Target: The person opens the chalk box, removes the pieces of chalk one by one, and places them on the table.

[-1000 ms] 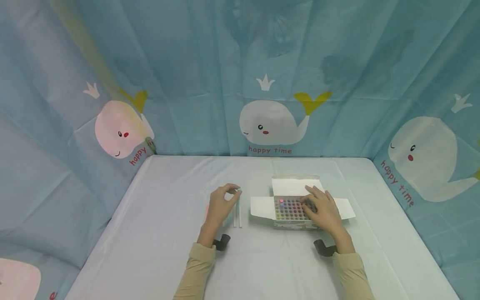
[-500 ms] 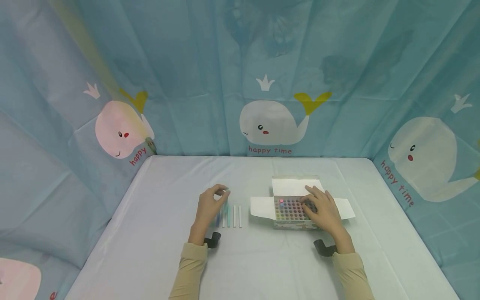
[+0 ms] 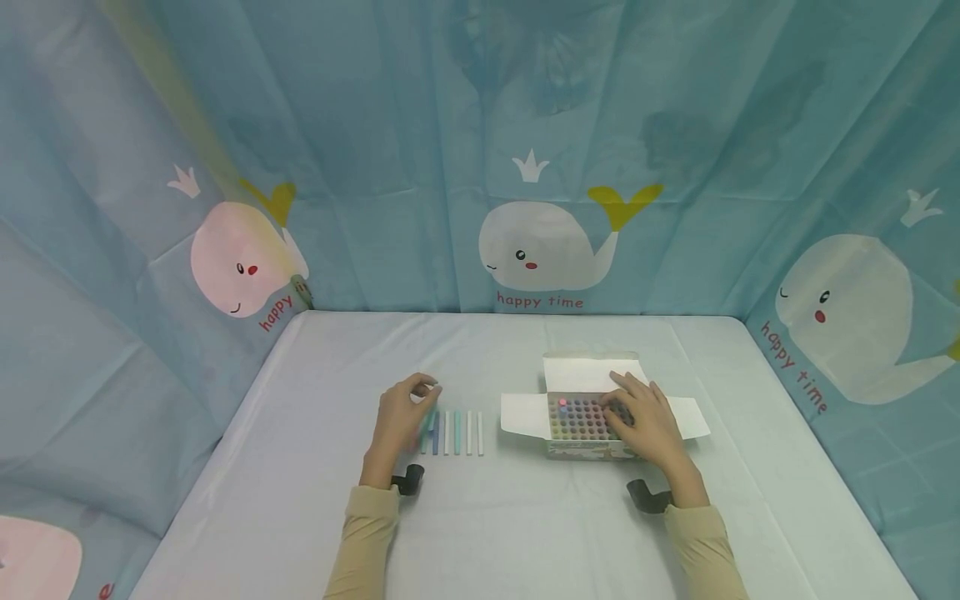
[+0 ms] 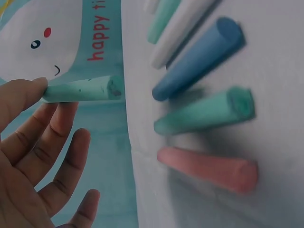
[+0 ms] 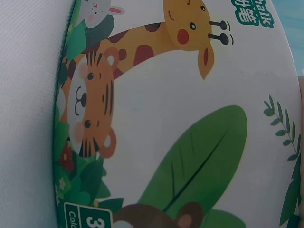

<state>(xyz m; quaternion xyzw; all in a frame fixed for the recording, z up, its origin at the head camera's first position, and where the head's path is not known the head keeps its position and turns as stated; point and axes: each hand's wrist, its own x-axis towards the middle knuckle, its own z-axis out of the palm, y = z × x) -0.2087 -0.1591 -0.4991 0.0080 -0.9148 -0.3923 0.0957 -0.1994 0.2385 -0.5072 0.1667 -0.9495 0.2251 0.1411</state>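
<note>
My left hand (image 3: 397, 421) pinches a green chalk stick (image 4: 83, 90) by one end, thumb against fingertips, above the left part of a chalk row. In the left wrist view, red chalk (image 4: 209, 168), another green chalk (image 4: 204, 111), blue chalk (image 4: 199, 59) and white chalk (image 4: 183, 33) lie on the cloth beneath. My right hand (image 3: 645, 421) rests over the right side of an open chalk box (image 3: 585, 451), fingers bent at the chalk holes. Whether those fingertips grip anything is hidden. Only the printed box front (image 5: 166, 95) fills the right wrist view.
White box flaps (image 3: 525, 414) spread left, right and back. A pink chalk (image 3: 563, 402) stands out in the holder's far left. The white-clothed table (image 3: 337, 358) is enclosed by a blue whale-print curtain (image 3: 405, 242).
My left hand has moved left along the row, uncovering more chalk sticks to its right. My right hand and the box have stayed in place.
</note>
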